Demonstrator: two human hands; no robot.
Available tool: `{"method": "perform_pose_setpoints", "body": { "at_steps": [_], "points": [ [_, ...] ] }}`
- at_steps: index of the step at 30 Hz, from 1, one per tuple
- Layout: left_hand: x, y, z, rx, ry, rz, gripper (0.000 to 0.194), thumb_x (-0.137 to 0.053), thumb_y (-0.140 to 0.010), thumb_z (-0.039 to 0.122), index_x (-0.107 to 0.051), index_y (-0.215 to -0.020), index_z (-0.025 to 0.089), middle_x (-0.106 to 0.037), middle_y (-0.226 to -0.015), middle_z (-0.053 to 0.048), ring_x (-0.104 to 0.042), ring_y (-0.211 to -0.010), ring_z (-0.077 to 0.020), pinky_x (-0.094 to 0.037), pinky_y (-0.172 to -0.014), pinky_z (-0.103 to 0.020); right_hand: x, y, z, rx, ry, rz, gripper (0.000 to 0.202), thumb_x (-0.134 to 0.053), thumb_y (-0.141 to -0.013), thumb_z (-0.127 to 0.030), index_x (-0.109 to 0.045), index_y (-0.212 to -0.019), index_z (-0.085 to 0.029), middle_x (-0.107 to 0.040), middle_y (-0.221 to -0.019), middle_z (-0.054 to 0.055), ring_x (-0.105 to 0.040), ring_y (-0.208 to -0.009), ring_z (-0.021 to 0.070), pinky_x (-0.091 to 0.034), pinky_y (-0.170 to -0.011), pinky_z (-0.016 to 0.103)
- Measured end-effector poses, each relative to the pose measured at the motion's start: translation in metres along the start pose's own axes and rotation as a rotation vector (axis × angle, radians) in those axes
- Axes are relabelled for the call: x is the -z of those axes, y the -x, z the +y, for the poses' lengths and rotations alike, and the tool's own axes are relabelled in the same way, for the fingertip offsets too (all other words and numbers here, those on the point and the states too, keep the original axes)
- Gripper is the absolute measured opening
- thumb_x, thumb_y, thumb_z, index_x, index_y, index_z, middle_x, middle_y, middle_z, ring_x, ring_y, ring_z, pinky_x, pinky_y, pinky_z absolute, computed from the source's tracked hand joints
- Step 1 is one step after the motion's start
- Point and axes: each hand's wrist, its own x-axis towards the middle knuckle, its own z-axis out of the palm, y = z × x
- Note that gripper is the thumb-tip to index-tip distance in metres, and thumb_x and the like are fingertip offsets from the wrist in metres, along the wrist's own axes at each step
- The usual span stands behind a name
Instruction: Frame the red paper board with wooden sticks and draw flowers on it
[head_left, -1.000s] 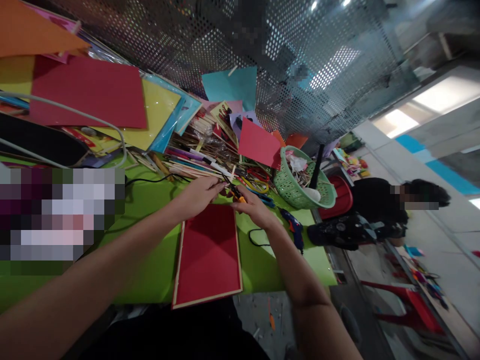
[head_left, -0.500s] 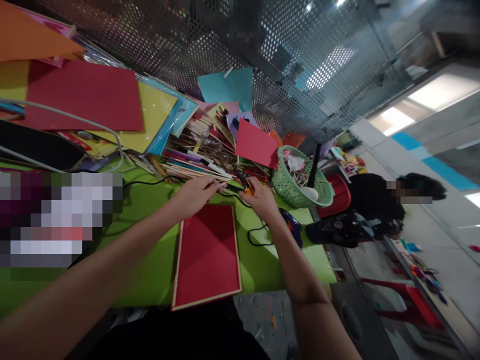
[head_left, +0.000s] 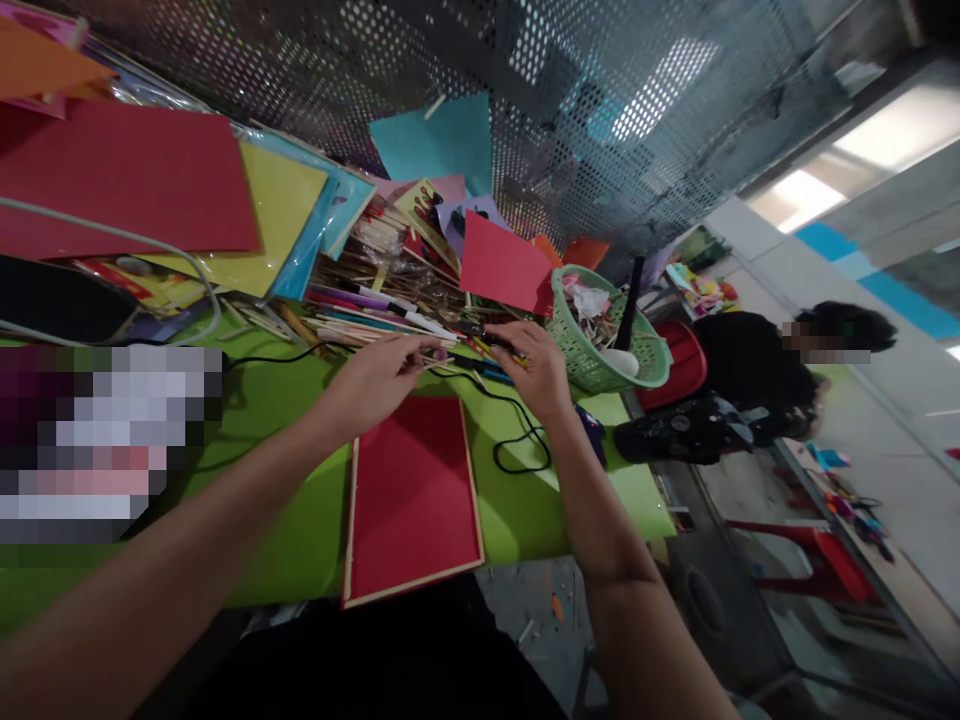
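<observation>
My left hand [head_left: 386, 385] is closed in a pinch above the table's back part, beside a pile of thin wooden sticks [head_left: 360, 330]. Whatever lies between its fingertips is too small to make out. Fingers of my right hand [head_left: 536, 370] are wrapped round a dark hand tool [head_left: 480, 330] with yellow on its handle; its exact kind is unclear. Between the hands, a black cable [head_left: 517, 408] runs over the green tabletop [head_left: 292, 480]. Nearest to me lies a red panel [head_left: 412, 490] edged with pale wooden strips, reaching the table's front edge.
A green basket [head_left: 607, 372] of scraps stands right of my right hand. Coloured paper sheets [head_left: 165, 180] and markers crowd the back, before a perforated metal screen [head_left: 555, 90]. A person [head_left: 750, 380] is at the right, near a red chair [head_left: 817, 560].
My right hand has moved a little up and right, away from the left, with the dark tool in it. My left hand has shifted slightly. The view has tilted a little.
</observation>
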Motion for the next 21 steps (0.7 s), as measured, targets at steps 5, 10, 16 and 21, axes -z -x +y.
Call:
{"method": "perform_pose_setpoints", "body": {
  "at_steps": [5,10,16,21],
  "points": [
    [-0.005,0.005,0.008,-0.023,-0.005,-0.057,0.060,-0.051,-0.082,0.010,-0.062,-0.140,0.022,-0.074,-0.107,-0.004,-0.065,-0.088,-0.0183,-0.048,-0.085,-0.029,-0.006,0.009,-0.047,0.174,-0.026,-0.137,0.023,-0.057,-0.103,-0.035,-0.078,-0.110,-0.029,-0.070,-0.104,0.006,-0.061,-0.101,0.0251,-0.046,-0.092,0.041],
    [-0.006,0.008,0.013,-0.036,-0.021,-0.102,0.060,-0.054,-0.078,0.010,-0.065,-0.135,0.023,-0.075,-0.111,-0.004,-0.067,-0.095,-0.0193,-0.049,-0.091,-0.031,-0.015,0.012,-0.051,0.268,0.053,-0.201,0.021,-0.056,-0.102,-0.024,-0.076,-0.096,-0.024,-0.071,-0.094,0.007,-0.061,-0.093,0.0241,-0.044,-0.089,0.040],
    [0.017,0.005,0.008,-0.005,-0.129,-0.034,0.033,-0.057,-0.090,0.033,-0.073,-0.117,0.022,-0.078,-0.104,-0.004,-0.069,-0.092,-0.0208,-0.049,-0.083,-0.032,-0.017,0.020,-0.035,0.238,0.011,-0.248,0.017,-0.059,-0.099,-0.018,-0.074,-0.091,-0.021,-0.071,-0.088,0.007,-0.064,-0.087,0.0233,-0.046,-0.081,0.036],
    [0.038,0.006,0.016,0.131,-0.375,-0.066,0.022,-0.059,-0.090,0.034,-0.074,-0.101,0.022,-0.078,-0.100,-0.004,-0.068,-0.086,-0.0211,-0.046,-0.079,-0.032,-0.022,0.024,-0.029,0.206,-0.001,-0.321,0.014,-0.061,-0.097,-0.018,-0.074,-0.093,-0.020,-0.072,-0.090,0.009,-0.066,-0.090,0.0248,-0.047,-0.079,0.035]
  ]
}}
